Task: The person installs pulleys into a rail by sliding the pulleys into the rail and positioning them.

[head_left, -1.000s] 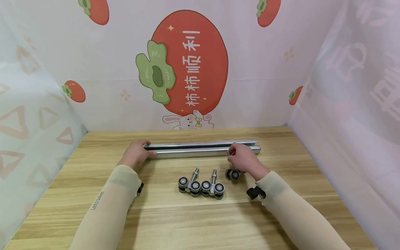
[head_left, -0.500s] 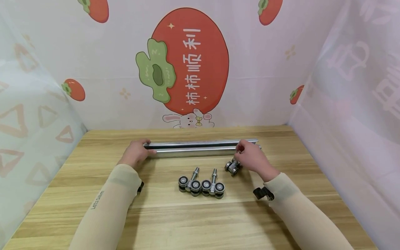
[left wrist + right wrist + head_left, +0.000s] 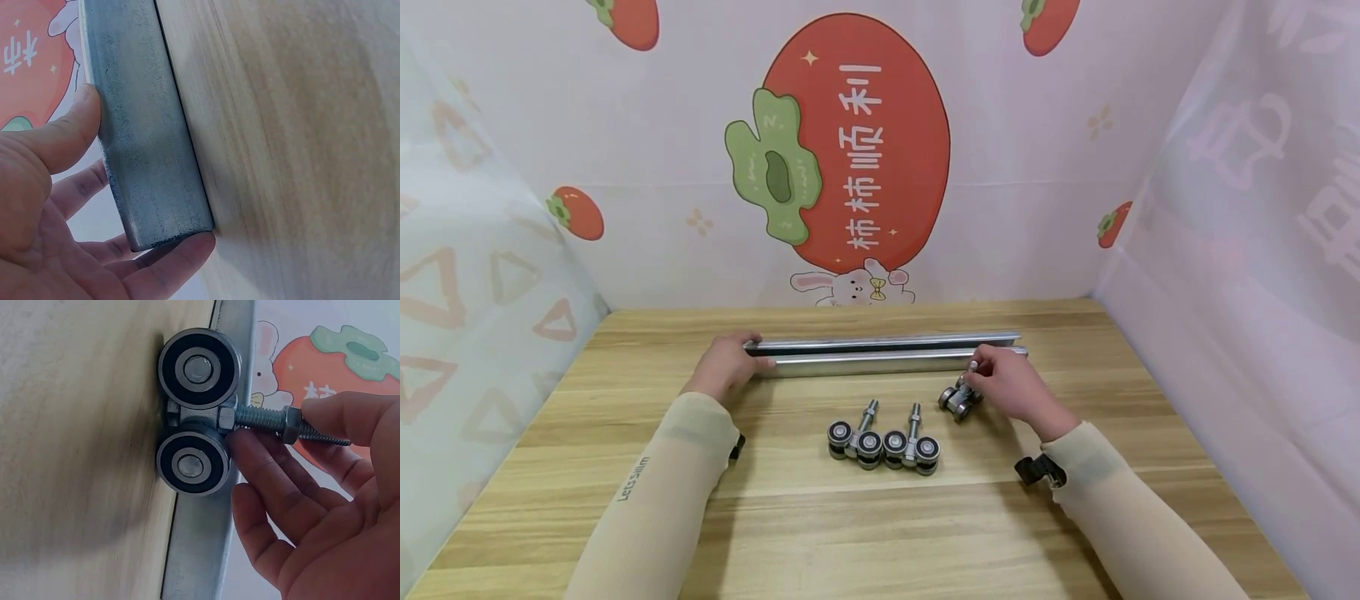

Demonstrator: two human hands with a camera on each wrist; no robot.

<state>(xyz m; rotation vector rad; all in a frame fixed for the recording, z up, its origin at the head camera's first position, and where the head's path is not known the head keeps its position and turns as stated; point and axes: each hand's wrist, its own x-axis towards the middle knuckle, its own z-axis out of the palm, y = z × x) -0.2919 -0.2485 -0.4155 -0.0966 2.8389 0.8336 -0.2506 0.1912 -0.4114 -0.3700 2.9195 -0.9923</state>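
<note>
A long galvanized metal track [image 3: 880, 364] with a dark slot along its top lies across the back of the table. My left hand [image 3: 724, 367] grips its left end; in the left wrist view the thumb presses the upper edge of the track [image 3: 147, 125] and the fingers reach round the end. My right hand [image 3: 1011, 385] pinches the threaded bolt of a roller trolley [image 3: 958, 400] in front of the track's right part. In the right wrist view, the trolley [image 3: 197, 369] shows two black-and-steel wheels, its bolt and nut between thumb and fingers.
Two more trolleys, a left one [image 3: 855, 446] and a right one [image 3: 912, 450], lie side by side on the wooden table [image 3: 850, 533], bolts pointing away. A patterned curtain [image 3: 1015, 167] stands behind the table and along both sides.
My right hand has shifted right and lifted the trolley's bolt, so the trolley now stands on its wheels instead of lying under the hand. The left hand has stayed on the track.
</note>
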